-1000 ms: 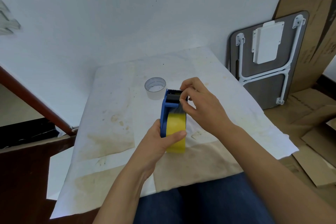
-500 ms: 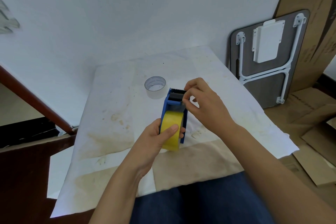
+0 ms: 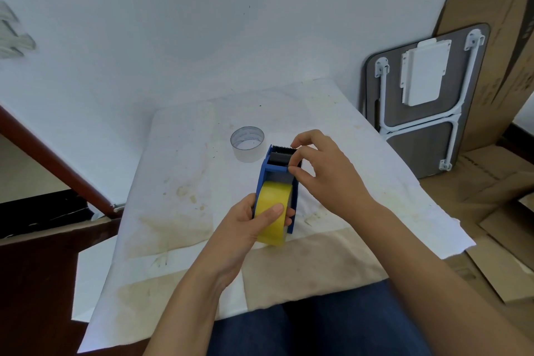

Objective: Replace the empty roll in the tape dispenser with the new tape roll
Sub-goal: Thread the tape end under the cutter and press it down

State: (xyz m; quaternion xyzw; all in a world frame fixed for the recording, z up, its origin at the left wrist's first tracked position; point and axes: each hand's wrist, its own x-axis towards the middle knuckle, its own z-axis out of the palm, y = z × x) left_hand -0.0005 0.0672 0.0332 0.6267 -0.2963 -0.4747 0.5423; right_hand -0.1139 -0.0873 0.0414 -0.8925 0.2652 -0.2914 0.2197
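Head view: the yellow new tape roll (image 3: 273,211) already sits in the blue tape dispenser (image 3: 264,170), gripped by left hand (image 3: 245,228) fingers above the tabletop (image 3: 179,182). Right hand (image 3: 326,176) fingers pinch near the cutter, probably threading tape; the next move calls for drawing it across the teeth. The empty roll (image 3: 247,143) stands just beyond.

We see stained white paper (image 3: 179,211) covering the table, and a folded table (image 3: 419,130) leaning beside cardboard (image 3: 497,37).
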